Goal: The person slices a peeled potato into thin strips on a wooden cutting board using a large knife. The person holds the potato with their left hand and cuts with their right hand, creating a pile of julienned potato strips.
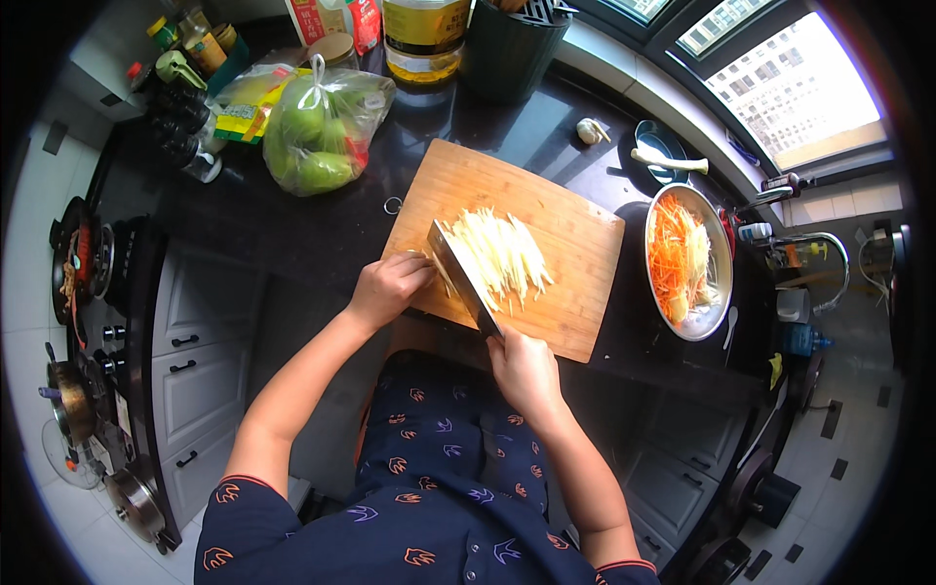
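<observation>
A wooden cutting board [570, 249] lies on the dark counter in front of me. My right hand [524, 370] grips the handle of a kitchen knife [464, 278], whose broad blade stands on the board, slanting up to the left. Right of the blade spreads a heap of pale yellow vegetable shreds [505, 255]. At the board's left edge, my left hand [395, 285] is closed, with bent fingers pressed on pale vegetable pieces [447, 283] close beside the blade. The fingers largely hide what they hold.
Right of the board stands a metal bowl [722, 255] with orange and pale shreds. Behind are garlic [591, 131], a small dark dish [657, 141] with a white-handled tool across it, and a plastic bag [322, 136] of green produce. Pans [73, 263] sit far left; a faucet [829, 249] is right.
</observation>
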`<state>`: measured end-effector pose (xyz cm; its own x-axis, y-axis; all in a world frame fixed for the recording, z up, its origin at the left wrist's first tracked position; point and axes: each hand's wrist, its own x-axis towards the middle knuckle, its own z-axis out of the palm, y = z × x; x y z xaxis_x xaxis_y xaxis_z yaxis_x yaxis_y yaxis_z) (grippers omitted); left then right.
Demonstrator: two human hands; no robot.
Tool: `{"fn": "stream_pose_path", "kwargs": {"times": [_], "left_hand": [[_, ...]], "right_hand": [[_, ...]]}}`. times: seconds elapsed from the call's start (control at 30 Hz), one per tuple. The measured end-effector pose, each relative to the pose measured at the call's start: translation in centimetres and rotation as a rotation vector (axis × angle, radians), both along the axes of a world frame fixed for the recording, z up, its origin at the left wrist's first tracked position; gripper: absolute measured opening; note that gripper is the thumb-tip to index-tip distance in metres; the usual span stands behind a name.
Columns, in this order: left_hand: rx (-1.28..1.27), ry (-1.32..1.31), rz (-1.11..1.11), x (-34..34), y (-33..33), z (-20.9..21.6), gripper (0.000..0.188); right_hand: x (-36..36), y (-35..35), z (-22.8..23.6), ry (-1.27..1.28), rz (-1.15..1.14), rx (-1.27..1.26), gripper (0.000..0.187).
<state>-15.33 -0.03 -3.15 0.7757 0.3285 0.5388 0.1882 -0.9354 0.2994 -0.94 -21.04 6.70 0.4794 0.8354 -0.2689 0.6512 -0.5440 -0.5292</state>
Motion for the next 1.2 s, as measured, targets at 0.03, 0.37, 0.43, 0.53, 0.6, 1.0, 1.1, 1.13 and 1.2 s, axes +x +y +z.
{"fn": "stream_pose_path", "kwargs": {"times": [0.03, 0.37, 0.43, 0.53, 0.6, 1.0, 1.1, 1.13, 1.2], "left_hand": [[0.005, -0.003, 0.004, 0.1, 0.0, 0.1, 0.009], [-0.037, 0.019, -0.004, 0.2, 0.1, 0.3, 0.011], [-0.047, 0.014, -0.006, 0.2, 0.1, 0.5, 0.011], [-0.022, 0.019, -0.011, 0.2, 0.2, 0.2, 0.010], [-0.029, 0.019, -0.008, 0.3, 0.1, 0.3, 0.011], [-0.065, -0.020, 0.014, -0.4, -0.1, -0.1, 0.011], [-0.076, -0.017, 0.004, -0.4, -0.1, 0.3, 0.012], [-0.078, -0.015, -0.002, -0.4, -0.1, 0.4, 0.012], [-0.036, 0.005, -0.009, -0.3, -0.1, 0.1, 0.013]], "right_hand": [[0.1, 0.0, 0.0, 0.001, 0.005, -0.005, 0.017], [0.0, 0.1, 0.0, 0.006, 0.013, -0.025, 0.016], [-0.1, 0.2, -0.1, 0.010, 0.011, -0.033, 0.017], [-0.2, 0.4, -0.7, 0.023, 0.008, -0.041, 0.017], [0.0, 0.8, -1.7, 0.034, 0.007, -0.062, 0.018], [0.0, 0.4, 0.1, 0.069, -0.043, -0.012, 0.023], [0.0, 0.2, 0.1, 0.036, -0.009, -0.002, 0.017], [0.0, 0.2, 0.0, 0.033, -0.006, -0.002, 0.017], [-0.1, 0.1, -0.2, 0.028, 0.002, 0.001, 0.018]]}}
